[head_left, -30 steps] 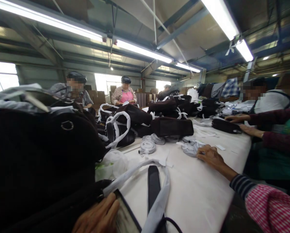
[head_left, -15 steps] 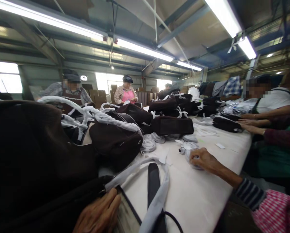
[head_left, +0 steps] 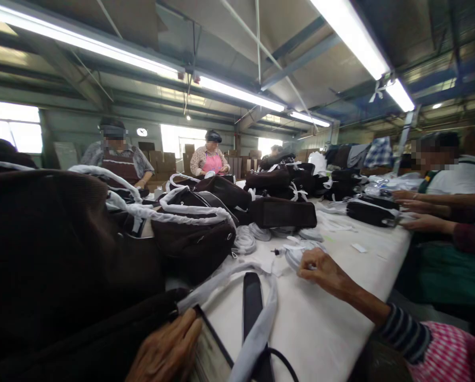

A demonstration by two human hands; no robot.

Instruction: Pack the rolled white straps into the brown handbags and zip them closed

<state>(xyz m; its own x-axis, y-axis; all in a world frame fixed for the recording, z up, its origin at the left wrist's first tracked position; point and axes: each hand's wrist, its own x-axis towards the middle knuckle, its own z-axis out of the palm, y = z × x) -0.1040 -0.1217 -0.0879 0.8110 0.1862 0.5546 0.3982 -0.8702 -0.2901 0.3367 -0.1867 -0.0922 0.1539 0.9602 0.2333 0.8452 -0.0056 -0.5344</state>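
My left hand [head_left: 166,353] lies at the bottom of the view, its fingers curled on the edge of a dark brown bag [head_left: 62,276] that fills the left side. A black strap [head_left: 253,310] wrapped in white foam sleeve [head_left: 261,329] runs from that bag across the white table [head_left: 333,329]. My right hand [head_left: 320,270] reaches out over the table with fingers closed on a white coiled strap bundle [head_left: 297,254]. Its sleeve is striped with pink check further up.
Several dark bags [head_left: 281,212] with white-wrapped handles are piled along the table's middle and left. White strap coils [head_left: 243,243] lie beside them. Other people sit at the right edge, hands [head_left: 416,223] near a black pouch [head_left: 370,212]; two people stand at the far left.
My right hand has pulled the white strap bundle nearer and leftward. The brown bag at left has dropped lower, uncovering the bags behind it. My left hand has barely moved.
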